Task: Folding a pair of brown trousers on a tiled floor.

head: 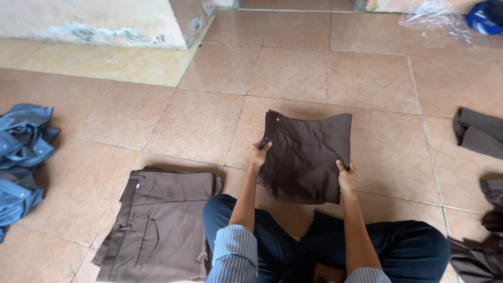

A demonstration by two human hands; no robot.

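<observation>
A folded dark brown garment (306,157) is held up over the tiled floor (367,78), just ahead of crossed legs. Its left edge is gripped by the left hand (258,156), its lower right edge by the right hand (346,178). A stack of lighter brown trousers (160,225) lies to the left, blue clothes (21,157) farther left, and dark pieces (479,133) to the right.

We've got both arms stretched out in front over crossed legs, striped sleeves rolled up to the elbows. Left hand (258,156) pinches with fingers up, right hand (346,177) clamps lower down, thumb on top.
</observation>
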